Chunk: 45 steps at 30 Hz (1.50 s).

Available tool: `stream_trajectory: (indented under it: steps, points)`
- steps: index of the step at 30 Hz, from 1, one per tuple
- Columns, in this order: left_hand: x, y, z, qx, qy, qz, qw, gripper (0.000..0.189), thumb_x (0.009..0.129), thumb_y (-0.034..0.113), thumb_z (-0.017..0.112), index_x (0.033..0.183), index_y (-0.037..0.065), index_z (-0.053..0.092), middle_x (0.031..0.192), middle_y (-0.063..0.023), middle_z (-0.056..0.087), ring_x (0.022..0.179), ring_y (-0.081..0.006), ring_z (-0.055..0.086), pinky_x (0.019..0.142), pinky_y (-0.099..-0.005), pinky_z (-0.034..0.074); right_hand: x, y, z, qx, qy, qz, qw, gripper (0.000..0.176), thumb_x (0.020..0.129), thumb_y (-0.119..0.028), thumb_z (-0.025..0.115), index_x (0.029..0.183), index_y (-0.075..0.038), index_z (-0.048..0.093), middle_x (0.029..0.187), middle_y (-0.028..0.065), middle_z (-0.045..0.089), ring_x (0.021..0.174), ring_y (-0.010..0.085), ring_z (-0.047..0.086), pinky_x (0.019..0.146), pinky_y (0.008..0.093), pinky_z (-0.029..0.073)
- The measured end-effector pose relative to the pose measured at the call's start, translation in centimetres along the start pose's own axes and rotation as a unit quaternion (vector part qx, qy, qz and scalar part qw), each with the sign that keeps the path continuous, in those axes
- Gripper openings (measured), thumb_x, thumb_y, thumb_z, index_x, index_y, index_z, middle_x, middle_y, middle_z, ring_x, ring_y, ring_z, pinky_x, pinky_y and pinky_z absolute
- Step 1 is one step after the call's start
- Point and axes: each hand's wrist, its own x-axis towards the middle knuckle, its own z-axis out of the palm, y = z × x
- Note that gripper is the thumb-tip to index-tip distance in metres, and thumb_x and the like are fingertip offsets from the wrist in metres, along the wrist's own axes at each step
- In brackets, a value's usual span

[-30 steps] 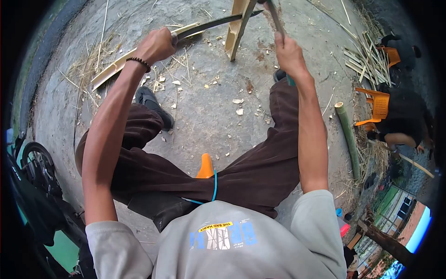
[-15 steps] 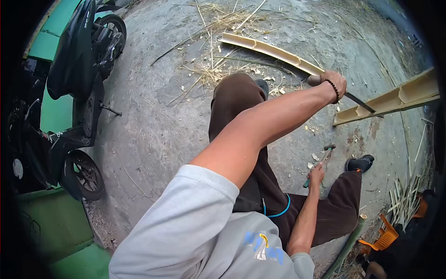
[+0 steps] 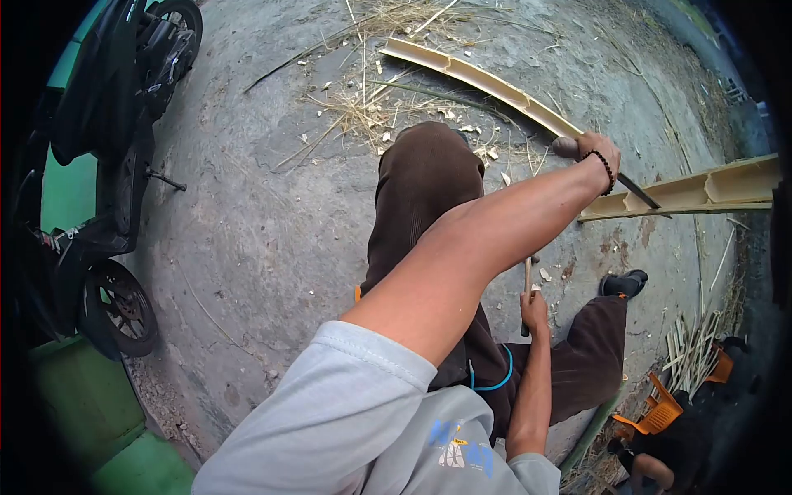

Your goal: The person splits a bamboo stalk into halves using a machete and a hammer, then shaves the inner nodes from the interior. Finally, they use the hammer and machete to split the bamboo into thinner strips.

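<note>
My left hand (image 3: 601, 151), a beaded bracelet at its wrist, is wrapped round the handle of a large knife (image 3: 638, 191). The handle's rounded brown butt sticks out on the left, and the dark blade lies across the near end of a split bamboo length (image 3: 705, 194) at the right. Lower down, my right hand (image 3: 535, 312) grips a hammer (image 3: 528, 280) by its handle, pointing up the view. My left forearm hides most or all of the hammer's head. Another split bamboo half (image 3: 483, 81) rests on the ground beyond my left hand.
A black motorbike (image 3: 107, 165) stands at the left beside green panels. Straw and chips (image 3: 363, 111) litter the concrete. At the lower right are a bundle of bamboo strips (image 3: 689, 355), an orange chair (image 3: 656, 408), a green bamboo pole (image 3: 590, 437) and part of another person (image 3: 656, 470).
My right hand and the hammer have moved left and slightly up, the hammer now upright and passing under my left forearm. The knife stays on the bamboo. The view has shifted slightly.
</note>
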Motion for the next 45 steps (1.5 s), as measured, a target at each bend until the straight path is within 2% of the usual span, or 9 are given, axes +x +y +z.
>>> stream_trajectory:
  steps: [13, 21, 25, 27, 31, 35, 38, 41, 45]
  points:
    - [0.6, 0.8, 0.3, 0.008, -0.012, -0.038, 0.999, 0.026, 0.09, 0.024, 0.066, 0.115, 0.019, 0.073, 0.116, -0.0005, 0.071, 0.11, -0.0226, 0.066, 0.082, -0.0373, 0.054, -0.7, -0.8, -0.9, -0.077, -0.025, -0.096, 0.992, 0.044, 0.094, -0.032, 0.062, 0.123, 0.002, 0.06, 0.103, 0.0242, 0.067, 0.097, 0.0338, 0.066, 0.081, 0.0407, 0.052]
    - [-0.1, 0.5, -0.6, 0.003, -0.03, -0.019, 0.999, 0.027, 0.091, 0.024, 0.065, 0.117, 0.019, 0.072, 0.118, -0.0014, 0.071, 0.113, -0.022, 0.066, 0.083, -0.0369, 0.054, -12.0, -24.7, -22.9, 0.508, 0.085, -0.235, 0.824, 0.04, 0.106, -0.027, 0.043, 0.132, 0.003, 0.049, 0.107, 0.0133, 0.062, 0.092, 0.0193, 0.065, 0.079, 0.0346, 0.057]
    - [-1.1, 0.6, -1.6, -0.003, -0.012, -0.013, 1.0, 0.027, 0.09, 0.023, 0.066, 0.116, 0.018, 0.073, 0.119, -0.0031, 0.071, 0.112, -0.0224, 0.066, 0.083, -0.0368, 0.055, -18.4, -31.5, -27.1, 0.617, -0.228, -0.426, 0.621, 0.074, 0.102, -0.057, 0.034, 0.137, 0.009, 0.035, 0.091, 0.0236, 0.064, 0.075, 0.0329, 0.071, 0.061, 0.0432, 0.063]
    - [-2.4, 1.5, -2.6, 0.08, -0.046, -0.018, 0.996, 0.026, 0.09, 0.022, 0.066, 0.114, 0.017, 0.074, 0.117, -0.0043, 0.071, 0.111, -0.023, 0.067, 0.082, -0.037, 0.055, -19.4, -34.3, -27.5, 0.477, -0.396, -0.46, 0.635, 0.082, 0.101, -0.059, 0.031, 0.136, 0.014, 0.03, 0.093, 0.0381, 0.063, 0.082, 0.0442, 0.07, 0.06, 0.0492, 0.062]
    - [-4.4, 1.9, -3.6, 0.19, -0.094, -0.029, 0.977, 0.025, 0.09, 0.022, 0.066, 0.113, 0.016, 0.074, 0.116, -0.0054, 0.072, 0.109, -0.0237, 0.068, 0.081, -0.0376, 0.056, -17.5, -39.4, -26.2, 0.325, 0.022, -0.52, 0.79, 0.085, 0.098, -0.065, 0.032, 0.139, 0.008, 0.038, 0.131, 0.0349, 0.052, 0.117, 0.0449, 0.059, 0.093, 0.0537, 0.053]
    - [-4.5, 1.1, -2.9, 0.196, -0.107, -0.033, 0.974, 0.026, 0.09, 0.022, 0.066, 0.114, 0.016, 0.073, 0.117, -0.005, 0.071, 0.11, -0.0236, 0.067, 0.082, -0.0384, 0.055, -16.2, -38.9, -28.0, 0.572, -0.247, -0.498, 0.603, 0.093, 0.094, -0.074, 0.026, 0.146, 0.003, 0.03, 0.14, 0.0338, 0.044, 0.114, 0.0412, 0.063, 0.091, 0.0546, 0.054]
    - [-4.5, 1.3, -2.7, 0.195, -0.11, -0.03, 0.974, 0.027, 0.09, 0.022, 0.066, 0.115, 0.016, 0.073, 0.117, -0.0047, 0.071, 0.111, -0.0236, 0.066, 0.083, -0.0389, 0.055, -11.3, -40.8, -21.0, 0.27, 0.212, -0.793, 0.503, 0.098, 0.088, -0.077, 0.038, 0.139, 0.006, 0.037, 0.129, 0.0221, 0.056, 0.119, 0.0329, 0.058, 0.103, 0.046, 0.044]
    - [-4.7, 0.8, -2.6, 0.198, -0.116, -0.031, 0.973, 0.027, 0.09, 0.023, 0.066, 0.116, 0.016, 0.073, 0.118, -0.0044, 0.07, 0.112, -0.0236, 0.066, 0.083, -0.0394, 0.055, -17.3, -39.7, -24.4, 0.552, -0.017, -0.476, 0.685, 0.082, 0.097, -0.069, 0.026, 0.14, 0.0, 0.036, 0.118, 0.0248, 0.062, 0.118, 0.0366, 0.06, 0.106, 0.048, 0.043]
    - [-5.1, 0.6, -3.1, 0.197, -0.128, -0.032, 0.971, 0.028, 0.09, 0.023, 0.066, 0.117, 0.016, 0.072, 0.119, -0.004, 0.07, 0.113, -0.0235, 0.065, 0.084, -0.0402, 0.054, -17.0, -36.9, -24.3, 0.222, 0.052, -0.616, 0.754, 0.028, 0.081, -0.016, 0.077, 0.104, -0.005, 0.066, 0.093, 0.0086, 0.063, 0.083, 0.0201, 0.061, 0.073, 0.0321, 0.051]
